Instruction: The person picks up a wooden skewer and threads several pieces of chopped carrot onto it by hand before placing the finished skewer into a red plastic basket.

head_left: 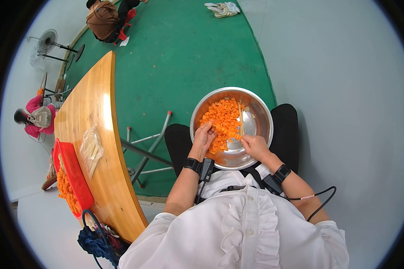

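Observation:
A steel bowl (268,112) rests on my lap, holding a heap of diced carrot (225,112). Over the heap, a row of carrot cubes (226,132) runs between my two hands, apparently threaded on a thin skewer that the cubes mostly hide. My left hand (203,140) is closed, pinching the row's left end. At the other end, my right hand (256,147) is closed with its fingertips pressed together on the skewer. Several bare bamboo skewers (241,117) lean inside the bowl, just beyond my right hand.
To the left stands a wooden table (107,179) bearing a bag of skewers (92,148) and a red basket (78,179) of carrot pieces. Its metal legs (152,145) reach near my knee. Two people sit farther off, near a fan (48,42). Shoes (223,9) lie on the green floor.

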`<state>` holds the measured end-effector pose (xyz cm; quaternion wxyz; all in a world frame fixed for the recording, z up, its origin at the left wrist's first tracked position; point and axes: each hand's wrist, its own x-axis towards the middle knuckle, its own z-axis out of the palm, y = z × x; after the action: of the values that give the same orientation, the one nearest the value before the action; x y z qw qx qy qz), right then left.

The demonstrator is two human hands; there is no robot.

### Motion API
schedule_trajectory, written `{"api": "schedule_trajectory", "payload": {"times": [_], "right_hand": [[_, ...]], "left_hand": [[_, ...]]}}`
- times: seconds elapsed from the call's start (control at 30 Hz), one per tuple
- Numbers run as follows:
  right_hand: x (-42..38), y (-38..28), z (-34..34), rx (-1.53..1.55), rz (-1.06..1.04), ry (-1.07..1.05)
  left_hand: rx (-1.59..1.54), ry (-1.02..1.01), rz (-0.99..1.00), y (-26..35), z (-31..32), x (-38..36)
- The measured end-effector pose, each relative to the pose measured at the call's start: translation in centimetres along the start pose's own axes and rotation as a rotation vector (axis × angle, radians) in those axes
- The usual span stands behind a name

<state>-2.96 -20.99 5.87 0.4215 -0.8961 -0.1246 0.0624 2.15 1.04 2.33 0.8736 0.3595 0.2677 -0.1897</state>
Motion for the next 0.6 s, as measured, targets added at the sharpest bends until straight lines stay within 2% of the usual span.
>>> {"api": "schedule_trajectory", "payload": {"times": [0.1, 0.2, 0.3, 0.4, 0.5, 0.6], "right_hand": [[-0.1, -0.2, -0.2, -0.128, -0.054, -0.023], [0.0, 0.2, 0.5, -0.020, -0.130, 0.102], [1.0, 0.0, -0.9, 1.032, 0.706, -0.402], [1.2, 1.8, -0.5, 1.520, 0.877, -0.498], [1.2, 1.8, -0.2, 1.493, 0.895, -0.569], [0.9, 0.4, 0.2, 1.066, 0.786, -0.461]], "left_hand": [[0.042, 0.025, 0.003, -0.1, 0.2, -0.1], [0.054, 0.032, 0.001, -0.2, 0.1, 0.0], [-0.002, 0.015, -0.024, -0.2, -0.1, -0.4], [-0.067, -0.001, -0.057, -0.1, 0.1, -0.5], [-0.080, -0.010, -0.076, 0.1, 0.0, -0.5], [-0.063, -0.007, -0.084, 0.2, 0.2, -0.5]]}}
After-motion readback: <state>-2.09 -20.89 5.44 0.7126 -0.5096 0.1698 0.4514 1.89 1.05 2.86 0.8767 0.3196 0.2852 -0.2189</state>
